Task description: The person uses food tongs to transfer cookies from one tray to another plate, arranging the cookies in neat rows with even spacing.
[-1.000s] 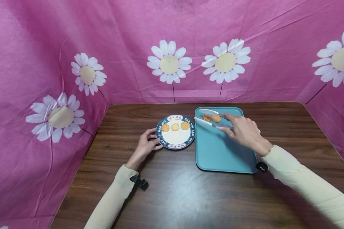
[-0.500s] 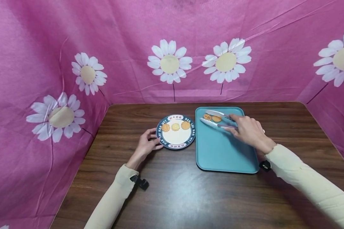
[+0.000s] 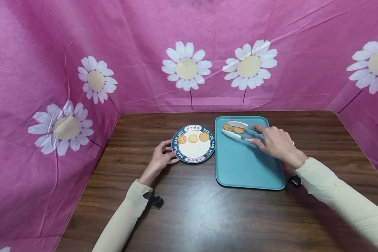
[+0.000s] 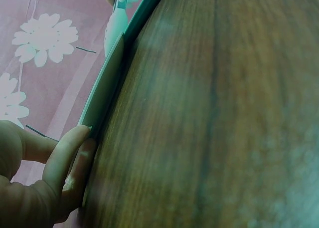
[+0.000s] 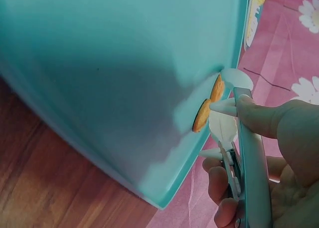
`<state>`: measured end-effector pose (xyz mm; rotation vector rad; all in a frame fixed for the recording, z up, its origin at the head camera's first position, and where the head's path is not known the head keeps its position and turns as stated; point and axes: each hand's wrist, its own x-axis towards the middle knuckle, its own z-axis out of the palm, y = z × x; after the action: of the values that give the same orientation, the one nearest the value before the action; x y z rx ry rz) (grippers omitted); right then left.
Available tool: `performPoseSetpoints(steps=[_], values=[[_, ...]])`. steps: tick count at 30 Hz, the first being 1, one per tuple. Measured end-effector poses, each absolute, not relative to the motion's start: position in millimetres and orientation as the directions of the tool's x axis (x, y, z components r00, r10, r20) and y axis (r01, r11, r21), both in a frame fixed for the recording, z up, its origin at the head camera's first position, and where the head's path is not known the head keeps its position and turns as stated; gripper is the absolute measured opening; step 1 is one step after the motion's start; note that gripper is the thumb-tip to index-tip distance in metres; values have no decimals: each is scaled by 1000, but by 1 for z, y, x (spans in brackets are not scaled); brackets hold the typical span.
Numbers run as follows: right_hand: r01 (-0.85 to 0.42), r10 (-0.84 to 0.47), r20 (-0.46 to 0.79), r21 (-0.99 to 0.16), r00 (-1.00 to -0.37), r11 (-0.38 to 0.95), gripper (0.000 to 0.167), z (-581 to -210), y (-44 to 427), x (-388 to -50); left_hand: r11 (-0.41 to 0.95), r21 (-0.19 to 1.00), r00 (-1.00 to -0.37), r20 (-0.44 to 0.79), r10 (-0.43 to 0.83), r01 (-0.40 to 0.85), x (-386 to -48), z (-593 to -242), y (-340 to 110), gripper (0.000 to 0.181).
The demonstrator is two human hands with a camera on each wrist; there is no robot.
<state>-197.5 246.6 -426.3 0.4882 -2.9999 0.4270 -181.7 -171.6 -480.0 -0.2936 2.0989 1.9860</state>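
In the head view my right hand [image 3: 278, 143] grips a pair of tongs [image 3: 237, 136] above the teal tray [image 3: 249, 171]. The parted tong arms lie on either side of two cookies [image 3: 239, 130] at the tray's back left. The right wrist view shows thumb and fingers round the tongs [image 5: 254, 173], with the cookies [image 5: 202, 115] beside the tips. My left hand [image 3: 160, 159] holds the left rim of a round plate [image 3: 193, 150], thumb on the rim and fingers at its side. Three cookies [image 3: 193, 138] lie in a row on the plate's back half.
The plate stands just left of the tray on a brown wooden table [image 3: 189, 210]. A pink cloth [image 3: 138, 45] with white daisies hangs behind the table and along its sides.
The right hand and tongs have moved a little to the right, so the tong tips have drawn back from the tray's left edge. The left hand and plate have stayed put.
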Motion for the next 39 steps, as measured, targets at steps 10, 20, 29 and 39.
performPoseSetpoints(steps=[10,20,29,39], values=[[-316,-300,101,-257,-949,913,59,-422,250,-192,39,952,-953,-303,15,-302,-180,-480,-171,59],[-332,-310,125,-243,-942,911,59,-425,251,-191,46,954,-954,-298,12,-297,-180,-480,-172,59],[-324,-295,150,-245,-944,914,56,-426,250,-189,34,955,-955,-296,16,-295,-180,-480,-171,59],[-321,-287,161,-251,-944,913,54,-423,246,-184,48,951,-951,-307,15,-306,-181,-480,-172,60]])
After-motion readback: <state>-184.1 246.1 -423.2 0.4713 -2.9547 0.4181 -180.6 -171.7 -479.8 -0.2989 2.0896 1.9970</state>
